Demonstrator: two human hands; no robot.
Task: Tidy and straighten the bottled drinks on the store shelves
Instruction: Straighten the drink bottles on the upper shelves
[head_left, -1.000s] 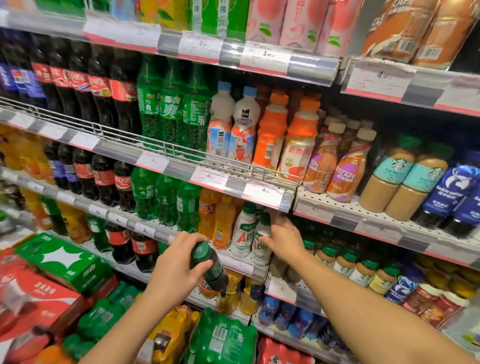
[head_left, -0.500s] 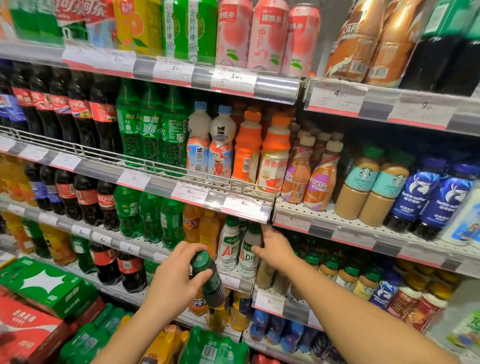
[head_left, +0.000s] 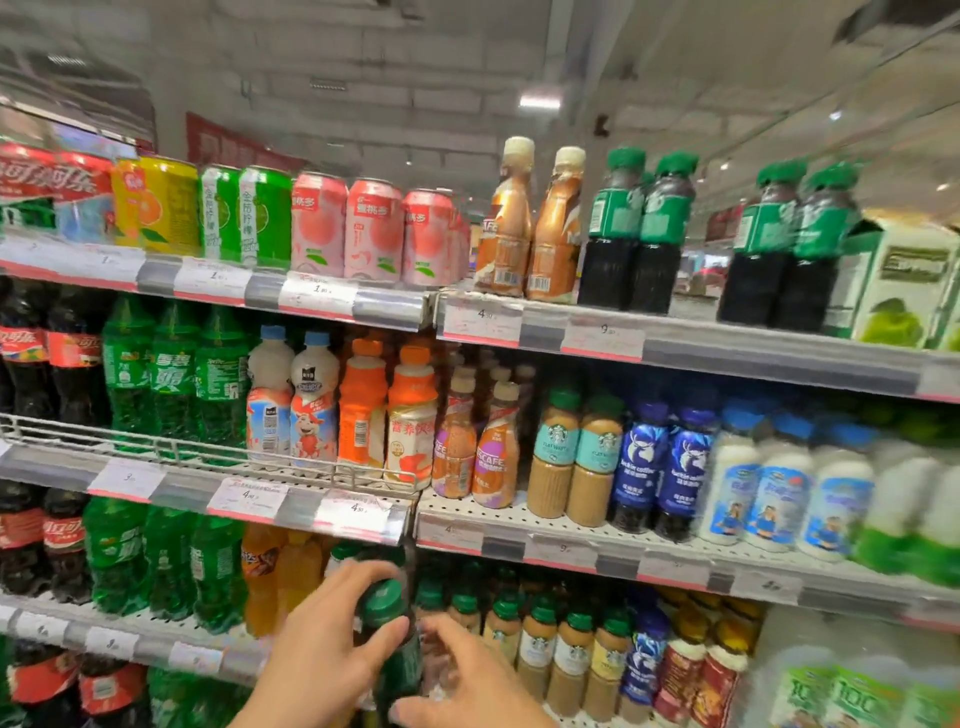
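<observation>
My left hand (head_left: 317, 660) grips a dark bottle with a green cap (head_left: 387, 636), held upright at the bottom of the view in front of the lower shelf. My right hand (head_left: 470, 680) is beside it on the right, fingers spread, touching or nearly touching the bottle's body. On the top shelf stand matching dark bottles with green caps and green labels (head_left: 641, 234), with a gap between two pairs. Rows of cola (head_left: 62, 364), green soda (head_left: 174, 374) and coffee bottles (head_left: 571, 457) fill the middle shelf.
Cans (head_left: 374, 231) line the top shelf on the left, a green and white carton (head_left: 898, 286) stands at its right end. Small green-capped coffee bottles (head_left: 540, 644) fill the lower shelf behind my hands. A wire rail (head_left: 208, 457) fronts the middle left shelf.
The view has tilted up to show the top shelf and ceiling. My right hand left the white bottles on the lower shelf and came beside the bottle in my left hand.
</observation>
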